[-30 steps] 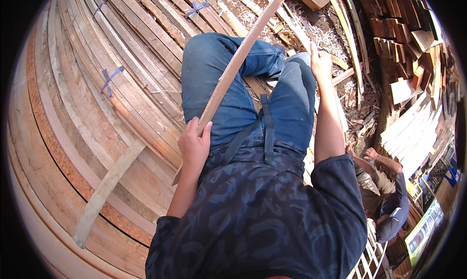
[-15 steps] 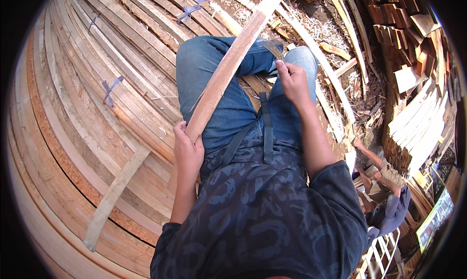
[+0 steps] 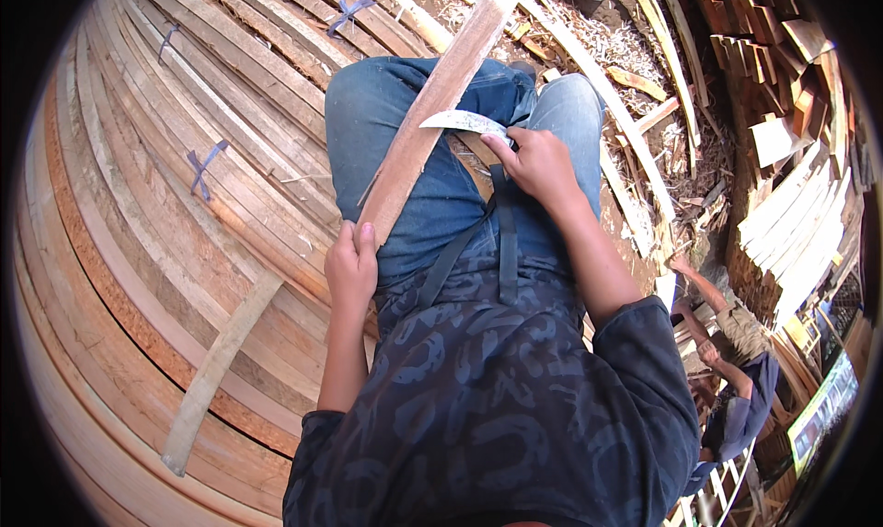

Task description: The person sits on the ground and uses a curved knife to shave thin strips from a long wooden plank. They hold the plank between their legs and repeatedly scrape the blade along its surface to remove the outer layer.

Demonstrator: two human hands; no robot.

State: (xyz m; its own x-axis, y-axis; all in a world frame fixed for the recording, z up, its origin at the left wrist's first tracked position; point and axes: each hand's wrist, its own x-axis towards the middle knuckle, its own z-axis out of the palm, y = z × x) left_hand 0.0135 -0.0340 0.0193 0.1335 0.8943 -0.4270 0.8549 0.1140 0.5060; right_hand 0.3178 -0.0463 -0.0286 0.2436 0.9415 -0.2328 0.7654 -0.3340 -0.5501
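Fingers of your left hand (image 3: 351, 271) clamp the wood strip (image 3: 441, 90) near its end; right hand (image 3: 544, 166) grips a curved blade (image 3: 469, 120) overlapping it. Strip slants over your left leg (image 3: 361, 127); face seems largely shaved, ragged edges look unfinished.

Left hand (image 3: 351, 262) left of frame centre, back upward, fingers curled in a grip, thumb (image 3: 367, 237) pressed along its right side; left wrist close to straight; left forearm (image 3: 345, 357) near vertical, rising from the lower middle; right hand (image 3: 543, 164) right of upper centre, gripping, fingers bent and partly hidden, thumb (image 3: 498, 148) extended toward the upper left; right forearm (image 3: 602, 256) slanted up and leftward from the right of centre; hands well apart, the right one higher in frame.
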